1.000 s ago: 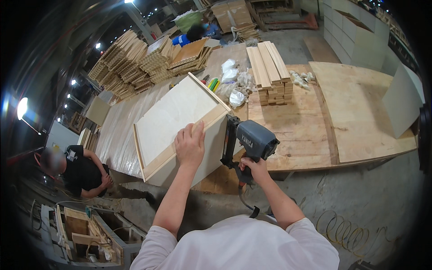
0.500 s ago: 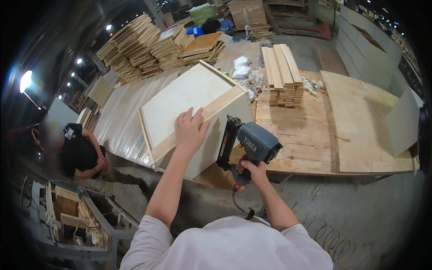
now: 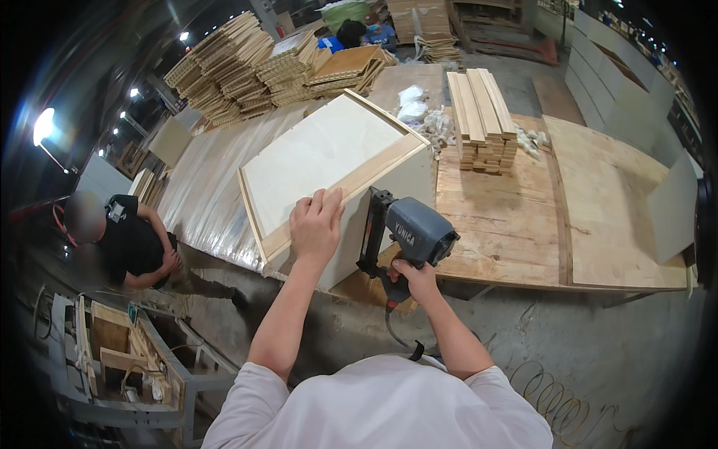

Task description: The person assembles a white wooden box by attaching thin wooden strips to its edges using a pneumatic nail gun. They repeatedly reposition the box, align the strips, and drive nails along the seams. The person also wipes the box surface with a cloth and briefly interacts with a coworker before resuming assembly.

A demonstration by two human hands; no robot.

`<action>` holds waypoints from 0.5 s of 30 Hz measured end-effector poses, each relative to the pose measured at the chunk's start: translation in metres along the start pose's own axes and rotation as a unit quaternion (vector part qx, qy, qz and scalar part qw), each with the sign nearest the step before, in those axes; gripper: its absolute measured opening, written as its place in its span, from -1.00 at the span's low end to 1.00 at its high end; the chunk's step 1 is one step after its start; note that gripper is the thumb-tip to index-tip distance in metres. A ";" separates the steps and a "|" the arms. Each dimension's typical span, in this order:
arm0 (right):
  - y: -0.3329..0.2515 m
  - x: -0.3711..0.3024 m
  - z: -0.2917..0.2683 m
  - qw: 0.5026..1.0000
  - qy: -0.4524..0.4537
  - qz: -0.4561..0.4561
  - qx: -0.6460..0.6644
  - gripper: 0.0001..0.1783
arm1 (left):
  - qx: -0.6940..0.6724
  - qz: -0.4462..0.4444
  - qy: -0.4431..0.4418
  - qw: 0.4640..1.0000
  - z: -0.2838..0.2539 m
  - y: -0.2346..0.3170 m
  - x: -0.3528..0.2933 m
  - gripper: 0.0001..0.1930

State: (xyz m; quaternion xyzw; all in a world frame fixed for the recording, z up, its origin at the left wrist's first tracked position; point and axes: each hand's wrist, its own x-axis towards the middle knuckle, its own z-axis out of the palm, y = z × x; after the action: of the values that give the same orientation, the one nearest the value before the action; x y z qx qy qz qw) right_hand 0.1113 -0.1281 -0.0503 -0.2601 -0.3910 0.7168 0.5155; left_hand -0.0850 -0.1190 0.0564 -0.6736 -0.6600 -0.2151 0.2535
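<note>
A white box-like panel with a pale wood rim stands tilted on the work table in front of me. My left hand lies on the wooden strip along its near edge, fingers stretched out and side by side, grasping nothing. In my right hand is the grip of a dark grey pneumatic nail gun, its fingers wrapped round the handle. The gun's upright black nose is close to the box's near side, by my left fingertips; whether it touches, I cannot tell. An air hose runs down from the handle.
A stack of wood strips stands right of the box, beside white bags. Slatted wooden panels are piled at the far left. A person in black stands at left. A coiled hose lies on the floor at right.
The nail gun in my right hand has shifted slightly left, nearer the box's edge and my left hand. My left fingers, spread before, have come together on the wooden strip.
</note>
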 end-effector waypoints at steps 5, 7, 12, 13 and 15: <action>0.001 0.009 0.002 1.000 -0.004 -0.020 -0.022 -0.94 | -0.013 -0.015 -0.010 1.000 0.003 0.000 0.005 -0.68; -0.002 0.004 0.005 1.000 -0.021 -0.019 -0.012 -0.94 | -0.084 -0.025 -0.055 0.995 -0.005 -0.010 0.002 -0.66; 0.002 -0.020 0.013 0.996 -0.056 -0.010 -0.071 -0.94 | -0.049 -0.012 -0.051 0.997 -0.041 -0.049 -0.022 -0.65; 0.004 -0.024 0.018 0.995 -0.068 -0.009 -0.073 -0.94 | -0.072 -0.025 -0.065 0.995 -0.048 -0.061 -0.033 -0.66; 0.007 -0.030 0.027 0.992 -0.093 0.055 -0.061 -0.93 | -0.110 -0.041 -0.071 0.991 -0.054 -0.072 -0.048 -0.67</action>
State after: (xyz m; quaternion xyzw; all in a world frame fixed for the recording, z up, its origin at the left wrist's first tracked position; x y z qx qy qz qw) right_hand 0.0966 -0.1655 -0.0414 -0.2445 -0.4653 0.7401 0.4195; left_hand -0.1560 -0.1905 0.0726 -0.6835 -0.6755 -0.2484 0.1213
